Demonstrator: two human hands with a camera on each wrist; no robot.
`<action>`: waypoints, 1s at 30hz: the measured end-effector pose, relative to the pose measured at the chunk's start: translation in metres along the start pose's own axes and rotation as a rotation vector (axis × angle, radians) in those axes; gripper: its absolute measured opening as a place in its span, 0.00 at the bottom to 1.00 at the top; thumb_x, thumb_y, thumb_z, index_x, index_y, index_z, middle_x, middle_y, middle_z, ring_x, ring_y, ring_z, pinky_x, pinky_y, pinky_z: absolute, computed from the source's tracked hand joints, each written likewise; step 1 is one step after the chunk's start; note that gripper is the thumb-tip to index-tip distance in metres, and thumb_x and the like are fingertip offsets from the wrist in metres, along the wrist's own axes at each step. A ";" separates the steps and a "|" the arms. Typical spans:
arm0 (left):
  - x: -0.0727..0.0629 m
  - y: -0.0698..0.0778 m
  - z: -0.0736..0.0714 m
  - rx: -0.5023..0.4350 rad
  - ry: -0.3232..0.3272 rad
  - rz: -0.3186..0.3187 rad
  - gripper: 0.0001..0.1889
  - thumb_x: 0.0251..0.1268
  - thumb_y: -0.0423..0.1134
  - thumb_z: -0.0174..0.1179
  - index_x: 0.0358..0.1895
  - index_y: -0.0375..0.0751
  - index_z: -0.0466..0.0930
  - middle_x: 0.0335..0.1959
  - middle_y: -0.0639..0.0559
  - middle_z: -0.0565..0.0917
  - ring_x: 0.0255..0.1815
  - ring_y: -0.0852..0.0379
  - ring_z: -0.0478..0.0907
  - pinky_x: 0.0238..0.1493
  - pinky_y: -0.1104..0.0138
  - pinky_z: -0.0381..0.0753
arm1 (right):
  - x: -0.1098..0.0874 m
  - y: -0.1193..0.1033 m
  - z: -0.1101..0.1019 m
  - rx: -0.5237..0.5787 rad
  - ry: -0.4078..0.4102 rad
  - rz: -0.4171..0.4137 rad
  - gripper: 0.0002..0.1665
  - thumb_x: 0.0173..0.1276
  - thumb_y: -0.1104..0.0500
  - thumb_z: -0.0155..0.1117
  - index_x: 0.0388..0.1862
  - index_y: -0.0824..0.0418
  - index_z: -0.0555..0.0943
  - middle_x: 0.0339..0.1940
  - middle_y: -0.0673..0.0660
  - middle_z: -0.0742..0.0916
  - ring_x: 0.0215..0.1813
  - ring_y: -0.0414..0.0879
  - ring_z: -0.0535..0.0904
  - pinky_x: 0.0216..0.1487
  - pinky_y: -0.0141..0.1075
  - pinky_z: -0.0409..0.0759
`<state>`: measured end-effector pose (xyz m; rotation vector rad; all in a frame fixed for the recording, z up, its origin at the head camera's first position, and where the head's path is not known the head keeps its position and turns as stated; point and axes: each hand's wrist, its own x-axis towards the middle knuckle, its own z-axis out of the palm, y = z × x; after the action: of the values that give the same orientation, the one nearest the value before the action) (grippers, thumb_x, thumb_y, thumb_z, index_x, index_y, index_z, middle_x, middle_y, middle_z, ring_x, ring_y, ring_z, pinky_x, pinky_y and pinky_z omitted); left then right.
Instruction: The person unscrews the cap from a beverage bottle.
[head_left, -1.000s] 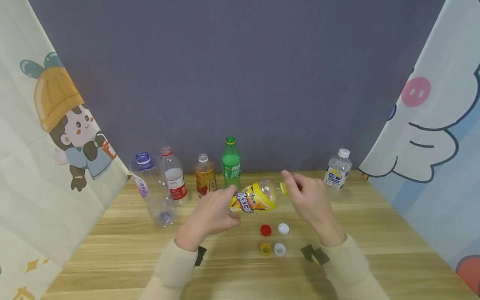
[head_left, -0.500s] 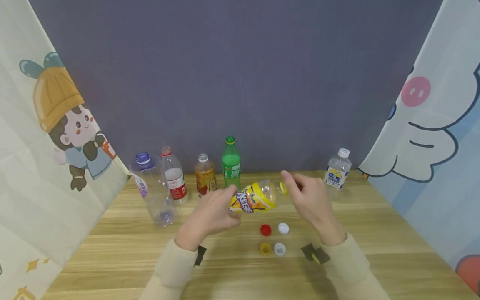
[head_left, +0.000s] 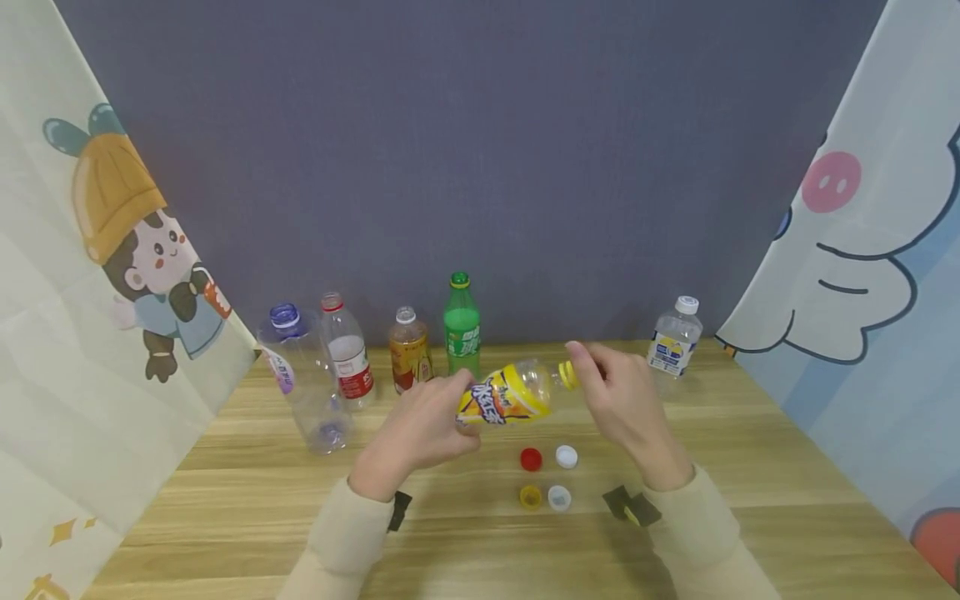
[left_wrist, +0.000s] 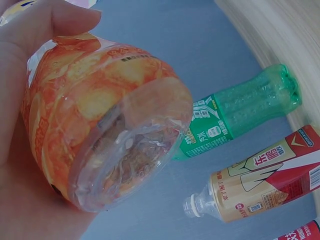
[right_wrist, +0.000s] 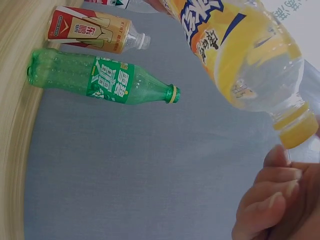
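Observation:
A clear plastic bottle [head_left: 517,392] with a yellow label is held nearly sideways above the table. My left hand [head_left: 423,425] grips it around its lower part; the bottle's ribbed base [left_wrist: 132,160] faces the left wrist view. At the other end, my right hand [head_left: 626,400] pinches the yellow cap [right_wrist: 299,131], its fingers [right_wrist: 270,200] curled and the thumb partly hidden. A clear strip shows between the cap and the yellow ring on the neck. Below lie a red cap [head_left: 531,459], a white cap [head_left: 567,457], a yellow cap [head_left: 531,497] and another white cap [head_left: 559,498].
Along the back left stand uncapped bottles: a tall clear one with a purple neck [head_left: 303,383], a red-labelled one [head_left: 351,358], an orange-labelled one [head_left: 410,354] and a green one [head_left: 462,325]. A white-capped bottle [head_left: 675,337] stands at the back right. Cloth screens surround the table [head_left: 247,500].
Both hands and the bottle stay in almost the same place. The right thumb has shifted very slightly to the right at the yellow cap.

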<state>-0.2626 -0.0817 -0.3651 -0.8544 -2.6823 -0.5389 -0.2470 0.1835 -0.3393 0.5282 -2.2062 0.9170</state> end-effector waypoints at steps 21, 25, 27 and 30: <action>-0.001 0.000 -0.002 0.013 0.013 0.002 0.28 0.42 0.41 0.76 0.49 0.47 0.75 0.32 0.59 0.81 0.30 0.62 0.75 0.30 0.66 0.76 | -0.001 -0.002 0.000 -0.014 -0.048 0.010 0.29 0.79 0.51 0.54 0.14 0.53 0.62 0.12 0.43 0.62 0.15 0.38 0.57 0.20 0.34 0.58; -0.001 -0.001 -0.002 0.018 0.021 0.008 0.28 0.42 0.41 0.76 0.49 0.46 0.75 0.33 0.59 0.81 0.30 0.62 0.76 0.30 0.66 0.76 | -0.001 0.000 0.000 0.027 -0.055 -0.052 0.22 0.76 0.57 0.57 0.19 0.52 0.67 0.14 0.43 0.65 0.17 0.38 0.60 0.19 0.33 0.60; -0.001 -0.001 -0.002 0.016 0.023 0.008 0.28 0.42 0.41 0.76 0.50 0.46 0.75 0.33 0.59 0.82 0.30 0.62 0.76 0.30 0.66 0.76 | -0.001 0.000 0.000 0.040 -0.059 -0.056 0.20 0.76 0.57 0.57 0.21 0.52 0.68 0.15 0.44 0.66 0.17 0.38 0.62 0.20 0.34 0.61; -0.001 -0.001 -0.002 0.014 0.023 0.008 0.28 0.42 0.41 0.76 0.50 0.46 0.75 0.33 0.59 0.82 0.30 0.62 0.76 0.30 0.66 0.76 | -0.002 0.000 0.000 0.019 -0.056 -0.044 0.20 0.79 0.54 0.54 0.23 0.52 0.69 0.15 0.44 0.66 0.18 0.40 0.63 0.22 0.35 0.62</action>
<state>-0.2620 -0.0837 -0.3642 -0.8502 -2.6579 -0.5247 -0.2458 0.1833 -0.3403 0.6157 -2.2287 0.9107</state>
